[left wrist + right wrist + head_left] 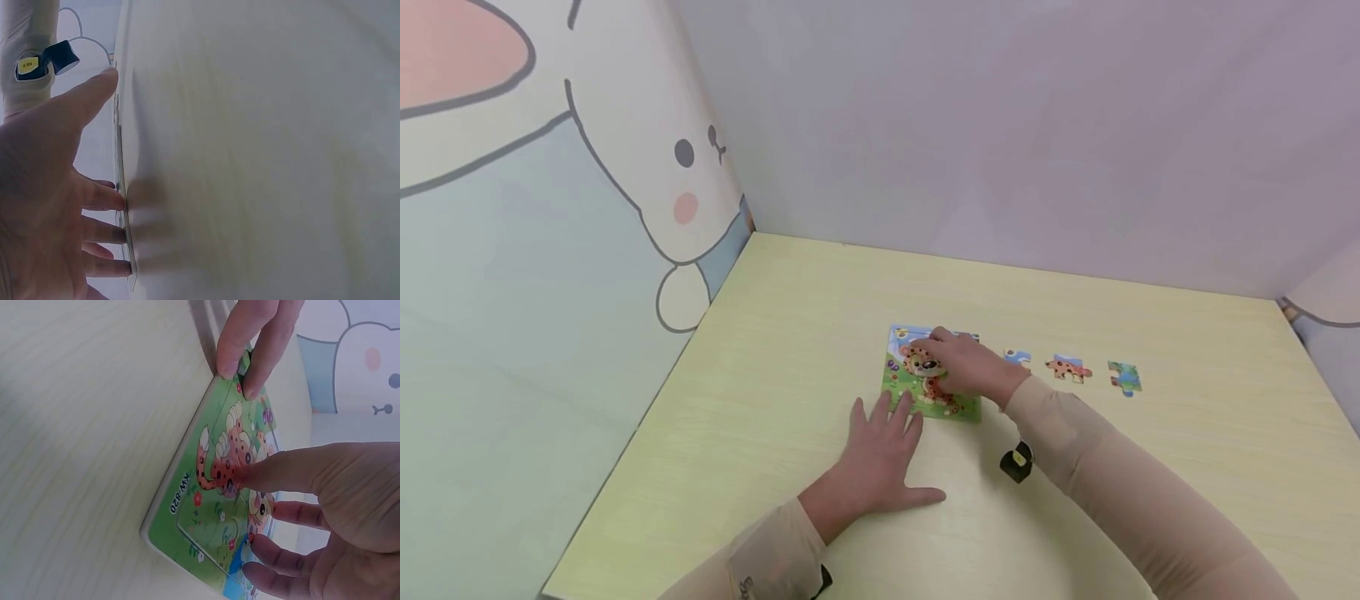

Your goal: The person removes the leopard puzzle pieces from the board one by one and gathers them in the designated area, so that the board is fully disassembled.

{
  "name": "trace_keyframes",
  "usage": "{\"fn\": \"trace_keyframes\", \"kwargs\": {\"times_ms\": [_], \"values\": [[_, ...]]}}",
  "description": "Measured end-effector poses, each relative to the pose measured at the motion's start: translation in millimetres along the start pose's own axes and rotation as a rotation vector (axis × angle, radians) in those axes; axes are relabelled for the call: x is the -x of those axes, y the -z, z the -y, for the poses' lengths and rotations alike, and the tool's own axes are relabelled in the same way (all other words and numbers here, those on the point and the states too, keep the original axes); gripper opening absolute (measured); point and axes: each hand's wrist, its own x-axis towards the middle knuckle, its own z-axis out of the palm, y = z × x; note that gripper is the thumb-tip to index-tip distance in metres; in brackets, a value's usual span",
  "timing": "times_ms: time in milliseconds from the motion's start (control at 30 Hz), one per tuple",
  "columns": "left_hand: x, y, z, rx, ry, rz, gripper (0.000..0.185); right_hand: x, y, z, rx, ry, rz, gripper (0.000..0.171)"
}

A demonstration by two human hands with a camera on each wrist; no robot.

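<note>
A jigsaw puzzle board [967, 408] with a spotted leopard cub on green grass lies flat on the table. My right hand [972, 367] is over its right part. In the right wrist view the thumb [269, 473] touches the leopard picture and the other fingertips rest farther up the board, spread apart; no loose piece shows between them. My left hand [880, 458] is spread palm down, its fingertips touching the board's near left edge. Right of the board lie three loose puzzle pieces: a blue and white one [1017, 357], a spotted one [1067, 368] and a green-blue one [1124, 377].
The pale wooden table [760, 358] is bordered by a plain lilac curtain [1000, 142] behind and a cartoon-printed one [512, 333] on the left. A small black device [1017, 462] with a yellow label is strapped at the right wrist.
</note>
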Motion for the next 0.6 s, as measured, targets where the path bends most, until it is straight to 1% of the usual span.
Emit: {"fn": "trace_keyframes", "kwargs": {"times_ms": [300, 433, 600], "values": [[-0.6, -0.8, 0.0, -0.016, -0.001, -0.021, 0.105, 4.1, -5.5, 0.1, 0.076, 0.069, -0.118, 0.063], [-1.1, -0.1, -0.3, -0.009, -0.003, -0.023, 0.105, 7.6, -6.8, 0.4, 0.091, 0.065, -0.152, 0.064], [-0.8, -1.1, 0.2, 0.000, -0.003, -0.016, 0.106, 11.8, -8.6, -1.5, 0.092, 0.066, -0.173, 0.064]]}}
